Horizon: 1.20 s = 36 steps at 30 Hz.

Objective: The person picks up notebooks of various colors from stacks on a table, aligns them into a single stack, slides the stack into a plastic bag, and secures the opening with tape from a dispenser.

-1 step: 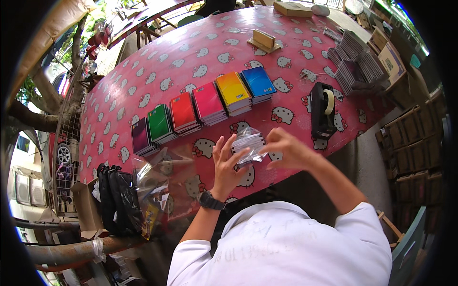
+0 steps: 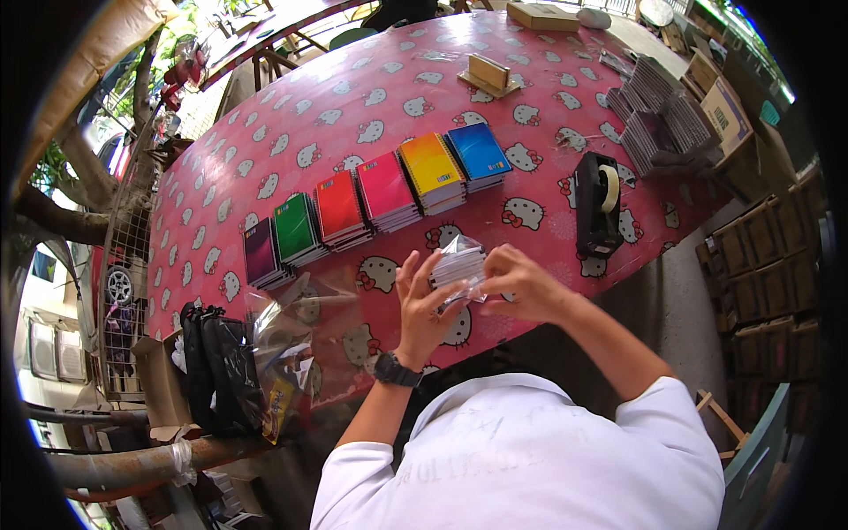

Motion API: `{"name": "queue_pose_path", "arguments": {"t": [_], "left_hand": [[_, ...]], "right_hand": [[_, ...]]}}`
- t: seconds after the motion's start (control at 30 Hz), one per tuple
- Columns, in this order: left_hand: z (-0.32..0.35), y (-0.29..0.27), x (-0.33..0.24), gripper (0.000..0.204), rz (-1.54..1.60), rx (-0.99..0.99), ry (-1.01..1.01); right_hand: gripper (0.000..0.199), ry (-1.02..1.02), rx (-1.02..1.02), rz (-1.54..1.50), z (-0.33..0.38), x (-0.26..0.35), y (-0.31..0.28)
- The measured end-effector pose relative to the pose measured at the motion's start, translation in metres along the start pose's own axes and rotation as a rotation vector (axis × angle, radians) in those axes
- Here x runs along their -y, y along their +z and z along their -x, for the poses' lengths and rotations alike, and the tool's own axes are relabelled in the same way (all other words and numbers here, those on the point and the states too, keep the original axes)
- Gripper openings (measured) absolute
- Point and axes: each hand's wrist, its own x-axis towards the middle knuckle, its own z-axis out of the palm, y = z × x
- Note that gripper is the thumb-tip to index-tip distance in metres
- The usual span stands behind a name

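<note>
Clear packet held between both hands

At frame centre, the left hand and right hand hold a clear plastic packet above the pink table; coloured notebooks lie beyond, a black tape dispenser right.
</note>
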Motion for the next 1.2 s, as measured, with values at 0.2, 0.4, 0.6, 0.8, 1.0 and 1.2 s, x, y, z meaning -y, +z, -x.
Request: {"name": "queue_pose_path", "arguments": {"t": [0.2,0.4,0.6,0.8,1.0,1.2], "left_hand": [[-0.023,-0.021,-0.019,0.09,0.219,-0.138,-0.157],[-0.02,-0.004,0.005,0.113,0.58,0.151,-0.478],[-0.025,-0.007,0.003,0.058,0.487,0.202,-0.39],[-0.012,0.006,-0.004,0.026,0.355,-0.001,-0.223],[-0.009,0.01,-0.005,0.024,0.286,-0.068,-0.315],[-0.039,0.004,-0.002,0.068,0.226,0.009,-0.385]], "right_hand": [[0.028,0.184,-0.329,-0.56,-0.015,-0.016,-0.006],[0.027,0.428,0.013,-0.426,-0.043,-0.039,0.015],[0.047,0.137,-0.102,-0.533,-0.022,-0.041,0.0],[0.053,-0.014,-0.17,-0.006,0.016,-0.026,0.039],[0.027,0.137,-0.363,0.06,0.005,-0.001,0.052],[0.028,0.6,-0.283,-0.273,-0.02,-0.002,0.042]]}}
